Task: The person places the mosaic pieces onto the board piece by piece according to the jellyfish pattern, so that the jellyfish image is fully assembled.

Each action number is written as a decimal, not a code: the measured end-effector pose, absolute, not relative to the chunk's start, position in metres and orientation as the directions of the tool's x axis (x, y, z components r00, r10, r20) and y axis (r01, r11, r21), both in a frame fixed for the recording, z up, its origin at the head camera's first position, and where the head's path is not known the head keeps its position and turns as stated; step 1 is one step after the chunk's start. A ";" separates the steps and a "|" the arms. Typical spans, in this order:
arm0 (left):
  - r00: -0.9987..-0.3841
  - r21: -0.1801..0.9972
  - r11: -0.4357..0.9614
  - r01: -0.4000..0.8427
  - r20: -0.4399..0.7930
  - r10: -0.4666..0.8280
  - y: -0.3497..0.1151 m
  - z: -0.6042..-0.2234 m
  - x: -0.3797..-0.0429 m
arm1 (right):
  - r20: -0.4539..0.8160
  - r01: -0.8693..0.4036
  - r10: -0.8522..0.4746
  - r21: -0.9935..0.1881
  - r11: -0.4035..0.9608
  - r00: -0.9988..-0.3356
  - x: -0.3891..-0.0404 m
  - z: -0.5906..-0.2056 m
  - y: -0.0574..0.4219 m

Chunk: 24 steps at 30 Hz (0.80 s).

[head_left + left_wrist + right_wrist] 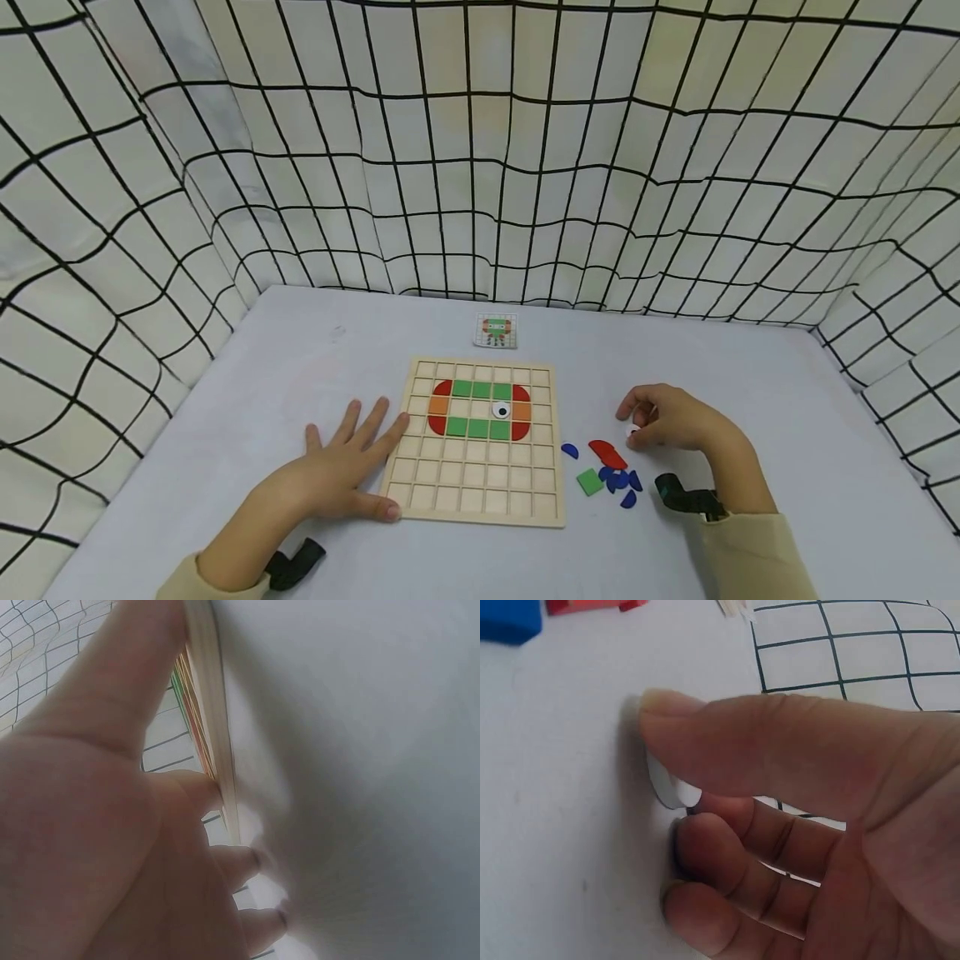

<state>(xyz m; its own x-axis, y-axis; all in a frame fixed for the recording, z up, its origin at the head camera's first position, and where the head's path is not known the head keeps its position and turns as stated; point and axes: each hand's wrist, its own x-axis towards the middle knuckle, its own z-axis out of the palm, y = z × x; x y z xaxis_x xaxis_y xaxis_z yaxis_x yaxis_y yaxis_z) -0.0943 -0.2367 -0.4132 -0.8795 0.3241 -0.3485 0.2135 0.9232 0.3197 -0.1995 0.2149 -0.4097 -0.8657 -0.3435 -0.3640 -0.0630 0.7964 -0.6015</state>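
A wooden grid board [480, 518] lies on the table, with red, orange and green pieces forming a rounded frame in its upper half. Inside that frame sits a white disc with a black eye dot [501, 409]. My left hand [337, 477] is spread flat, its thumb and index finger at the board's left edge. To the right of the board, my right hand [678, 419] pinches a small white disc [667, 784] between thumb and fingers, low over the table. The thumb covers part of that disc.
Between board and right hand lie red pieces [608, 455], a green square [589, 482] and several blue half-rounds [628, 499]. A small pattern card [496, 331] lies beyond the board. Black netting [472, 158] over white cloth walls surrounds the white table [337, 342].
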 end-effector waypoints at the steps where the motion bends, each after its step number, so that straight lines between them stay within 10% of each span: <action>1: -0.879 0.319 0.923 0.214 -0.349 0.324 -0.237 -0.413 -0.094 | -0.363 -0.064 -0.341 -0.597 0.799 -0.867 -0.199 -0.410 0.214; 24: -0.880 0.323 0.922 0.215 -0.346 0.326 -0.236 -0.413 -0.095 | -0.195 -0.190 -0.395 -0.636 0.748 -0.898 -0.203 -0.414 0.206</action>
<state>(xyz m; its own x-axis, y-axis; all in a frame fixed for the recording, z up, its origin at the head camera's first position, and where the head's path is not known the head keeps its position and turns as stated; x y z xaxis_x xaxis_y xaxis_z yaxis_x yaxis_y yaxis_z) -0.0953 -0.2360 -0.4135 -0.8797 0.3265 -0.3457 0.2153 0.9217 0.3226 -0.2034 0.2063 -0.4139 -0.8978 -0.3948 -0.1953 -0.1903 0.7475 -0.6364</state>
